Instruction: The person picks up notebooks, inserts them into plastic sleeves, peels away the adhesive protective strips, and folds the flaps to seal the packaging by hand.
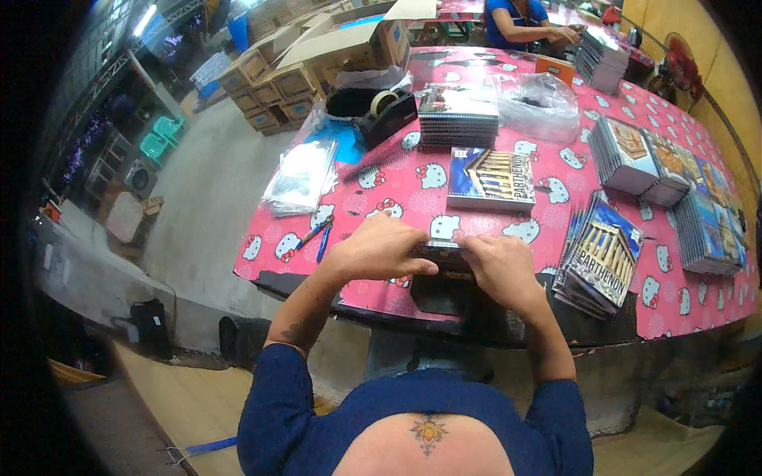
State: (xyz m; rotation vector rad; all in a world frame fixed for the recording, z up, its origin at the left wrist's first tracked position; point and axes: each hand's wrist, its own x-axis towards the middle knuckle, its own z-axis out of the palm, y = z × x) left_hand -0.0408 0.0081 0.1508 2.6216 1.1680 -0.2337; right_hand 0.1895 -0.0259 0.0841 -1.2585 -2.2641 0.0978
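My left hand [377, 247] is bent around the left end of a narrow dark object with a pale strip along its top [442, 245], at the table's near edge. My right hand [506, 266] grips the right end, fingers curled over it. Its kind cannot be made out, since my hands cover both ends. Just below it is a black block-like piece [440, 293] at the table edge. Beyond my hands lies a thick spiral-bound notebook stack [490, 181] with a columned temple on the cover. A fanned pile of matching notebooks [599, 258] rests by my right forearm.
Pens [317, 238] and clear plastic sleeves [300, 178] lie to the left, near a black tape dispenser [385, 115]. Farther back are a notebook stack [458, 115] and a plastic bag [540, 107]. More stacks [627, 155] stand right. A co-worker [524, 24] handles notebooks across the table.
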